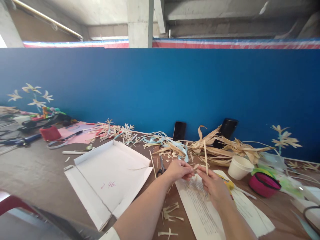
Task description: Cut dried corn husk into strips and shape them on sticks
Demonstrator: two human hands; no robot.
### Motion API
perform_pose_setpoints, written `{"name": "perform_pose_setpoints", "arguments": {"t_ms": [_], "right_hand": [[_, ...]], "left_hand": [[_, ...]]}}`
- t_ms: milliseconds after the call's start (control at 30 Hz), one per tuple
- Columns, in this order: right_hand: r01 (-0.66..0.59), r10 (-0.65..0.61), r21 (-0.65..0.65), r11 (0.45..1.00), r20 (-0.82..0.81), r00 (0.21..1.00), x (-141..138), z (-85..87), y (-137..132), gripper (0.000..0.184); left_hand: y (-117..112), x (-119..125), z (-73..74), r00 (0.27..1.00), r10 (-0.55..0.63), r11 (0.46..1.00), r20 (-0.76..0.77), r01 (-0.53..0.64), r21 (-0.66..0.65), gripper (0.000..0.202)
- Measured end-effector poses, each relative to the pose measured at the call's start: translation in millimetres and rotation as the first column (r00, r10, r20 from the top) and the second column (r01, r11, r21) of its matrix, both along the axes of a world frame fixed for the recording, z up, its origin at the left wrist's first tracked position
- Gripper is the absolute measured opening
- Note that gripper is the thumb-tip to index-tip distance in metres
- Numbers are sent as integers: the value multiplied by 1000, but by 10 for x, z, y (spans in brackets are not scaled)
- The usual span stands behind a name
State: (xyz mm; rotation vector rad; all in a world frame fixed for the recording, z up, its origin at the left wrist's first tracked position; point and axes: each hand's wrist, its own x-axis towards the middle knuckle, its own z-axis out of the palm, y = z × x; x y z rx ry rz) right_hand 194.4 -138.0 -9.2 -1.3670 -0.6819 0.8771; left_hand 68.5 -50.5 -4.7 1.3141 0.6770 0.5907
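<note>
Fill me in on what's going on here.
A person's left hand and right hand meet at a small pale piece, pinched at the fingertips above a printed sheet. A thin stick stands up from the right hand. Dried husks lie beyond, and a white tray sits to the left.

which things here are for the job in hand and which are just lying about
Likely for the job: stick in right hand, small pale piece by left hand, dried husks, scissors

Seemingly lying about: phone, paper cup, white cardboard box
</note>
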Motion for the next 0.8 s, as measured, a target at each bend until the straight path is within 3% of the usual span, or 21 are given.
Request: {"name": "perform_pose_setpoints", "arguments": {"t_ms": [100,233,467,633,800], "right_hand": [[4,-3,29,1000,-26,1000,26,26,-13,41],[-110,111,36,993,-41,993,25,40,-41,41],[-284,281,10,959,114,953,-20,57,-76,57],[-180,189,-62,982,219,957,20,-26,-10,52],[7,19,-54,999,464,886,111,-71,46,36]], "left_hand": [[-7,-5,24,1000,11,1000,9,-11,-1,24],[-9,-11,45,999,38,999,-14,-38,-19,22],[37,-6,-20,999,43,999,6,-43,24,23],[50,20,-45,999,44,996,10,-44,74,16],[41,22,-29,997,50,994,-53,-45,98,9]]}}
